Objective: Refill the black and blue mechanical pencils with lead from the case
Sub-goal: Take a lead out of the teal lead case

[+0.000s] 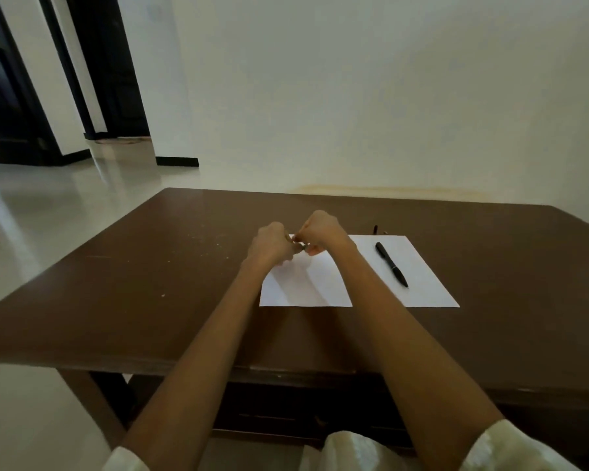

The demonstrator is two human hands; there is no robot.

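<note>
Brown wooden table [133,283], pale wall [354,96], glossy floor [31,215]

No writing, label, brand, number or sign can be read anywhere in the view. The white sheet of paper [419,270] right of the middle of the frame is blank, the black pencil [391,264] lying on it shows no legible marking, and the brown desk [150,283] across the lower half of the frame carries only pale specks and scuffs, not letters.
</note>
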